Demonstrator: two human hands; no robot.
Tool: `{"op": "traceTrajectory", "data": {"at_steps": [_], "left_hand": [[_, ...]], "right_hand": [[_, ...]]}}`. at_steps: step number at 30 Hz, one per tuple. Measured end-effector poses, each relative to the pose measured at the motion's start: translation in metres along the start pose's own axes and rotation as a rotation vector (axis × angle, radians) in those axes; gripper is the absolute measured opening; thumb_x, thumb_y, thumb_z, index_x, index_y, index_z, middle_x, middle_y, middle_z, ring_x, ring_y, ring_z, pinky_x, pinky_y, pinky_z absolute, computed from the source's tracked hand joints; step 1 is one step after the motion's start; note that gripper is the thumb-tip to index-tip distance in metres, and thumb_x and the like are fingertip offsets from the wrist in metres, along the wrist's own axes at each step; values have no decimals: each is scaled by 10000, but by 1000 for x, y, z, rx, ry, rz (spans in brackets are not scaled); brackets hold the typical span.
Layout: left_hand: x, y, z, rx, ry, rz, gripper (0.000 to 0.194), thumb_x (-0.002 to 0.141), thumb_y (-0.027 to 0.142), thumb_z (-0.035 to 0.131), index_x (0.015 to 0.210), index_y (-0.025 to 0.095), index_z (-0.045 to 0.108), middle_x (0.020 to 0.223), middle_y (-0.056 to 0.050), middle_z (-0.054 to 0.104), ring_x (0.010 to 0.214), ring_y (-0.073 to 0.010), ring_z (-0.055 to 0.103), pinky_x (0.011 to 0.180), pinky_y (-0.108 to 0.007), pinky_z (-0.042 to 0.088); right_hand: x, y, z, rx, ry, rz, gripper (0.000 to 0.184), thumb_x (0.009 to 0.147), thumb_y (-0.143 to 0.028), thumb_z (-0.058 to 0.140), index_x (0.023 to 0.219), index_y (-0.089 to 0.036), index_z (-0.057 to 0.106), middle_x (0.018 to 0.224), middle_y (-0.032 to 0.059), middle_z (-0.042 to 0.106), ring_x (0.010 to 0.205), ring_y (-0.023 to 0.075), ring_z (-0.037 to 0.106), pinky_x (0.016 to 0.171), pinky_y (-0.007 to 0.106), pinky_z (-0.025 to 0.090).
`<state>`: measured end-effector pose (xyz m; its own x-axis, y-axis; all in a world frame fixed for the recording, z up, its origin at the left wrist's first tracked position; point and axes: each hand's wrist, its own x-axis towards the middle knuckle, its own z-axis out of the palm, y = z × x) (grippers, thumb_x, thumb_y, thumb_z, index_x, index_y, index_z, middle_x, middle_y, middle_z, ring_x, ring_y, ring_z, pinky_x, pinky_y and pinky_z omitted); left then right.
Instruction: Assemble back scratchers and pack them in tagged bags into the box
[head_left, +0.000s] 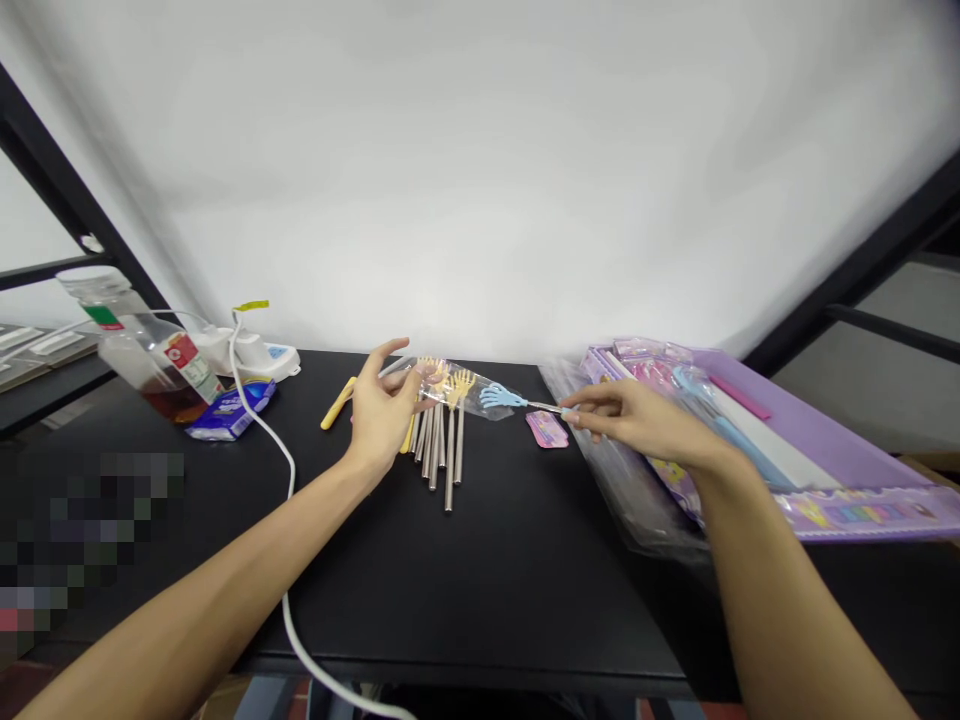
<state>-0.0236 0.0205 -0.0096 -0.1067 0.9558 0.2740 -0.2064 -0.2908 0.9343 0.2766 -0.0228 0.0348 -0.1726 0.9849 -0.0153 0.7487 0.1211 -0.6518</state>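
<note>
My left hand point(381, 408) pinches a small clear plastic bag point(480, 405) above the black table. In my right hand point(637, 415) is the handle end of a back scratcher with a light blue hand-shaped head point(501, 396). That head overlaps the right end of the bag; whether it is inside, I cannot tell. Several metal-shafted back scratchers with yellow heads point(459, 384) lie beneath the bag, partly covered by it and my left hand. A yellow handle point(338, 403) rests left of my left hand. Small pink cards point(547, 429) lie below the blue scratcher.
On the right, an open purple box point(795, 425) holds packaged items, with clear plastic sheeting point(622, 490) along its near side. At left are a bottle with brown liquid point(142, 350), a blue packet point(234, 408) and a white power strip point(281, 360). A white cable point(289, 560) crosses the table.
</note>
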Motion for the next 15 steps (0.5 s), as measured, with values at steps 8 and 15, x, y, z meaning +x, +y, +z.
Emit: {"op": "traceTrajectory", "data": {"at_steps": [8,15], "left_hand": [[-8,-3,7,-12,-194,29,494,817,372,787,1242,209,594,976,-71,765,992,-242,743,875,-385,633],[-7,-5,6,75,-220,105,326,819,355,777,1082,186,684,1183,-102,727,1141,-250,686,998,-378,568]], "right_hand": [[0,-18,9,158,-188,-67,397,887,-573,619,943,-188,693,776,36,711,578,148,599,613,314,454],[2,-28,28,344,-145,-40,428,812,-580,718,849,-215,499,751,29,710,559,141,614,534,278,450]]}}
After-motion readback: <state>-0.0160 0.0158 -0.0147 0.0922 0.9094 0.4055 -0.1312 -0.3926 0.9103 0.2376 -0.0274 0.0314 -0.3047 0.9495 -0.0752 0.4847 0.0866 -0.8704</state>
